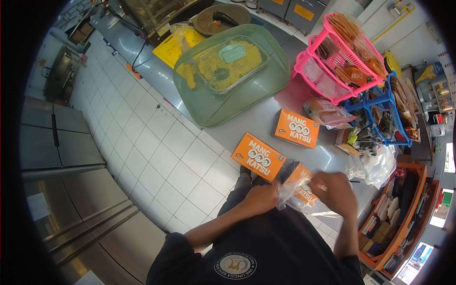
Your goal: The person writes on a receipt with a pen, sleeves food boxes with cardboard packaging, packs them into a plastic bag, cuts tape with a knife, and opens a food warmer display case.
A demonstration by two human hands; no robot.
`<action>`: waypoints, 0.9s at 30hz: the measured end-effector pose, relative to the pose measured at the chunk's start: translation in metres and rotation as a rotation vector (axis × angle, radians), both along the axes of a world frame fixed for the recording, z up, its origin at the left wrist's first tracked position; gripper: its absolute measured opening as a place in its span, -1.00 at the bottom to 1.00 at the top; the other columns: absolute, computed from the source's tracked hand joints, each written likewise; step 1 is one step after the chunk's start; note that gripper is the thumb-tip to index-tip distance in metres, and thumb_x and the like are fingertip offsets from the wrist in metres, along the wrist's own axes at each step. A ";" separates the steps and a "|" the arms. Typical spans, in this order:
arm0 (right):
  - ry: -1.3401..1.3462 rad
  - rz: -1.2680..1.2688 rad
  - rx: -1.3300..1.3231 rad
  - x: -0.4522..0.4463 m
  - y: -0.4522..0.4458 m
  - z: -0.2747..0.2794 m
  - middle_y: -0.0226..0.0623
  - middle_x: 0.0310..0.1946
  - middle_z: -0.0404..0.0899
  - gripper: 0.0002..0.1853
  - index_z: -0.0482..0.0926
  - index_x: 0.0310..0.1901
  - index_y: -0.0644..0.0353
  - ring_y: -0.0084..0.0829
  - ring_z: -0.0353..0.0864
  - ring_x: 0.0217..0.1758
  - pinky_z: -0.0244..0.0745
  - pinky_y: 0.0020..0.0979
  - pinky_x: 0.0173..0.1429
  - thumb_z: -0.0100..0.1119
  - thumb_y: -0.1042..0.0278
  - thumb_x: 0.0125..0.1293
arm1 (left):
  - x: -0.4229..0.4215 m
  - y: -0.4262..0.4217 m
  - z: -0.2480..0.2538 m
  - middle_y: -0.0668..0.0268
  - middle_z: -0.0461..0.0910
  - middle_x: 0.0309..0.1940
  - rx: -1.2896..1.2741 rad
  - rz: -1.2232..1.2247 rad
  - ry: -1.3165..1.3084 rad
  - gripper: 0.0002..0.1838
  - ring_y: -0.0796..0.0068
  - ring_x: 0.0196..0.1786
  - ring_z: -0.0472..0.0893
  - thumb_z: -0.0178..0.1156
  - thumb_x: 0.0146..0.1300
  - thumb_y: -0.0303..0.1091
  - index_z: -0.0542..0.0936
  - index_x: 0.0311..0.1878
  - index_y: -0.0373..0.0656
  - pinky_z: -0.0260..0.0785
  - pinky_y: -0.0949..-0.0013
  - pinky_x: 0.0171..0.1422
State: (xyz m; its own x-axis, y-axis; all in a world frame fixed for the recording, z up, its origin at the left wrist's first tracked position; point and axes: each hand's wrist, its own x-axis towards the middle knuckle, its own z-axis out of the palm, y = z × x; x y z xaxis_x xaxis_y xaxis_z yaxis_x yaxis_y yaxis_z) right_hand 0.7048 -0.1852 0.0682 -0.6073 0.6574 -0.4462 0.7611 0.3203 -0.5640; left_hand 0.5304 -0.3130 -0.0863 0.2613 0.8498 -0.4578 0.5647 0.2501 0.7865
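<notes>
Metal counter [254,118], biggest, runs under the lot. Green tray [209,104] on it, far side, L part. Pink rack [317,71], tiered, far R, w/ skewer-like sticks up top; blue rack [396,114] right beside it, w/ packs. Clear tub [225,91] sits in tray, w/ yellow food. Plastic heap [382,166] on counter, nearer than blue rack.

3 orange boxes, "MANG KATSU": far box [296,128] by the racks, L box [258,156] close by, near box [302,187] at counter's near edge, partly under clear plastic. Can't tell if it's fully inside.

L hand [261,198]: fingers closed on bunched clear bag [286,192], just beside near box. R hand [335,192]: fingers curled in at bag's other side, over near box; blurry, can't tell if clamped.

Smallest: green lid [232,53] atop the food in tub.
</notes>
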 end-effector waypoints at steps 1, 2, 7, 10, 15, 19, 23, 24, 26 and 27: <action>0.128 -0.050 0.082 -0.034 -0.003 -0.004 -0.12 -0.14 0.72 -0.55 0.61 0.09 0.25 -0.10 0.73 -0.10 0.60 -0.24 0.03 0.41 0.25 0.21 | 0.004 -0.004 -0.005 -0.06 0.66 -0.18 -0.040 -0.075 -0.005 -0.51 -0.11 -0.11 0.67 0.18 0.25 -0.28 0.37 0.20 -0.24 0.51 -0.07 -0.02; 0.181 -0.029 0.165 -0.061 -0.007 -0.037 -0.06 0.05 0.65 -0.36 0.51 0.22 0.21 -0.09 0.64 0.12 0.51 -0.19 0.21 0.46 0.10 0.15 | 0.009 -0.006 -0.009 -0.07 0.66 -0.13 -0.080 -0.147 -0.009 -0.50 -0.10 -0.05 0.67 0.17 0.26 -0.26 0.37 0.23 -0.25 0.51 -0.08 0.02; -0.316 0.196 0.326 -0.134 -0.023 -0.185 0.27 0.39 0.14 0.26 -0.07 0.60 -0.04 0.24 0.23 0.39 0.22 0.28 0.33 0.57 -0.04 -0.09 | 0.023 -0.007 -0.016 -0.14 0.57 0.09 0.086 -0.205 -0.125 -0.51 -0.09 0.19 0.56 0.16 0.30 -0.22 0.44 0.22 -0.30 0.45 0.00 0.21; -0.221 0.155 0.248 -0.135 -0.010 -0.185 0.27 0.32 0.18 0.30 -0.08 0.61 -0.05 0.20 0.28 0.30 0.18 0.25 0.35 0.57 0.02 -0.14 | 0.026 -0.012 -0.034 -0.15 0.54 0.13 0.032 -0.233 -0.197 -0.47 -0.08 0.23 0.53 0.17 0.32 -0.16 0.45 0.24 -0.31 0.41 0.05 0.29; 0.083 0.052 0.344 -0.106 0.015 -0.082 0.27 0.32 0.20 0.29 -0.06 0.60 0.06 0.18 0.27 0.34 0.20 0.09 0.42 0.55 0.10 -0.17 | 0.019 0.004 -0.042 -0.06 0.57 0.01 0.210 -0.141 -0.188 -0.55 0.06 0.04 0.56 0.17 0.38 -0.09 0.55 0.08 -0.31 0.40 0.15 0.17; 0.401 -0.216 0.322 -0.051 0.014 -0.009 0.16 0.28 0.19 0.28 -0.09 0.58 0.19 0.13 0.25 0.36 0.24 0.02 0.41 0.54 0.21 -0.16 | 0.022 0.019 -0.041 0.20 0.56 -0.39 0.245 0.417 -0.609 -0.56 0.36 -0.35 0.52 0.14 0.42 -0.02 0.62 -0.22 -0.32 0.35 0.34 -0.14; 0.471 -0.526 0.372 -0.003 -0.021 -0.039 0.07 0.45 0.08 0.35 -0.19 0.57 0.27 -0.03 0.18 0.52 0.21 -0.01 0.48 0.58 0.25 -0.19 | 0.024 0.056 -0.028 0.47 0.39 -0.65 -0.195 0.564 -0.913 -0.53 0.67 -0.51 0.38 0.05 0.52 -0.04 0.57 -0.46 -0.17 0.14 0.50 -0.37; 0.487 -0.607 0.418 0.009 -0.032 -0.064 0.06 0.45 0.09 0.36 -0.21 0.57 0.27 -0.05 0.19 0.50 0.21 -0.01 0.48 0.58 0.27 -0.19 | 0.026 0.066 -0.028 0.47 0.39 -0.66 -0.163 0.584 -0.997 -0.51 0.69 -0.51 0.36 0.03 0.54 -0.04 0.56 -0.49 -0.15 0.12 0.49 -0.40; 0.477 -0.581 0.477 0.035 -0.056 -0.117 0.08 0.41 0.10 0.36 -0.20 0.57 0.27 -0.02 0.23 0.47 0.26 0.02 0.45 0.59 0.28 -0.20 | 0.024 0.086 0.005 0.49 0.38 -0.65 -0.295 0.595 -1.046 -0.56 0.73 -0.51 0.34 0.02 0.55 -0.08 0.53 -0.44 -0.13 0.14 0.52 -0.39; 0.437 -0.534 0.499 0.044 -0.063 -0.123 0.09 0.40 0.12 0.36 -0.20 0.57 0.27 0.01 0.25 0.45 0.28 0.02 0.43 0.60 0.28 -0.20 | 0.026 0.093 0.018 0.48 0.39 -0.64 -0.285 0.594 -0.978 -0.59 0.72 -0.52 0.34 0.02 0.55 -0.09 0.53 -0.41 -0.13 0.15 0.54 -0.38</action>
State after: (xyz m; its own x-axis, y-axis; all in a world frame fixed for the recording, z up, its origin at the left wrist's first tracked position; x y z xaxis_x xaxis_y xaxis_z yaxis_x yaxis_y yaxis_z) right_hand 0.7488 -0.2482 -0.0549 -0.2104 0.9619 0.1744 0.6274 0.2697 -0.7305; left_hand 0.5564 -0.2201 -0.0681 0.2043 0.8556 -0.4757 -0.5114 0.5076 0.6934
